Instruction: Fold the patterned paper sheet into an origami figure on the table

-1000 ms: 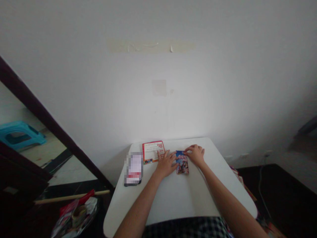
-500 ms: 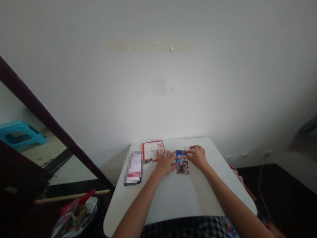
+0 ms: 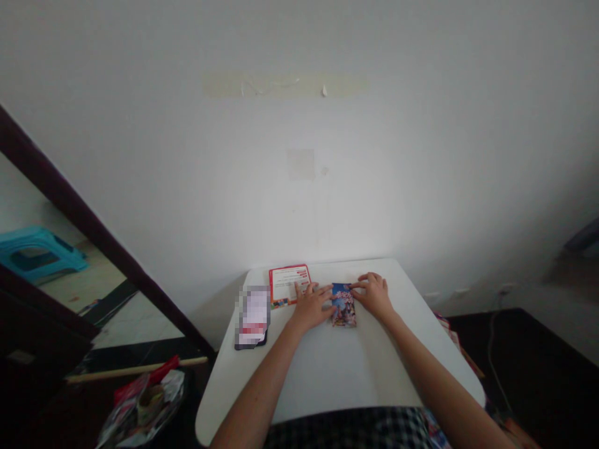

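Note:
On the white table (image 3: 337,374) lies a small blue and pink printed picture card (image 3: 344,307). My left hand (image 3: 312,305) has its fingers spread, with fingertips touching the card's left edge and others over a red-bordered sheet (image 3: 284,285). My right hand (image 3: 372,294) rests at the card's upper right corner, its fingertips on the edge and its fingers apart. Neither hand grips the card. A phone (image 3: 253,317), its screen blurred out, lies to the left of the sheet.
A pale wall (image 3: 374,187) stands right behind the table. On the floor at the lower left is a bin with a plastic bag (image 3: 126,418), beside a wooden stick (image 3: 112,371). A mirror at left shows a blue stool (image 3: 42,252). A cable hangs at right.

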`<state>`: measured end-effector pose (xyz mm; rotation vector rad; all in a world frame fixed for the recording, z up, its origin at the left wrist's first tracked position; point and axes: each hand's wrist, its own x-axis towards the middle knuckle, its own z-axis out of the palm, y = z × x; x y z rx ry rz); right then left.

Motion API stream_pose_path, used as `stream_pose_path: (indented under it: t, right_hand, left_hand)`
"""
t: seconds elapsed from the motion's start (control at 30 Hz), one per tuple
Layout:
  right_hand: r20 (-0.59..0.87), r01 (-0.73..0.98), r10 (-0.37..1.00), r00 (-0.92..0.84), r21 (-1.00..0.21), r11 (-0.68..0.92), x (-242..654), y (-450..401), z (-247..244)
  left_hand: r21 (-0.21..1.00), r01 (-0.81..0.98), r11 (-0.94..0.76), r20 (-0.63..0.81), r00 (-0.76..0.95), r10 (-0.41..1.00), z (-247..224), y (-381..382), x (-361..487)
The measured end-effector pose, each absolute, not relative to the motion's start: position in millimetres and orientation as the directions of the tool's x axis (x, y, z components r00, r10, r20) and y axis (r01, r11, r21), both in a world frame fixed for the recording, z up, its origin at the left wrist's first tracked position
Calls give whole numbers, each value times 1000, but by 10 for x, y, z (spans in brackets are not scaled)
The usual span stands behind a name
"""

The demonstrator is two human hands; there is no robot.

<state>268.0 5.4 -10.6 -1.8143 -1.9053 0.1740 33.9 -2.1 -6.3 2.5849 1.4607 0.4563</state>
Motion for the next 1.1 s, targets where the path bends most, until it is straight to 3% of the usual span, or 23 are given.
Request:
stream_pose_path:
  t: [0.53, 0.87, 1.1]
  right_hand:
    - [189, 930, 977, -103, -329, 162, 2769, -38, -122]
    - [244, 954, 960, -135, -229, 192, 2725, 32, -86]
    - [257, 934, 945, -202, -239, 265, 2732, 9, -72]
  left_hand:
    - [252, 811, -528, 182, 497, 849, -76, -15, 326]
    - [234, 796, -559, 243, 509, 826, -105, -38, 310]
    - [243, 812, -530, 218, 487, 846, -103, -39, 322]
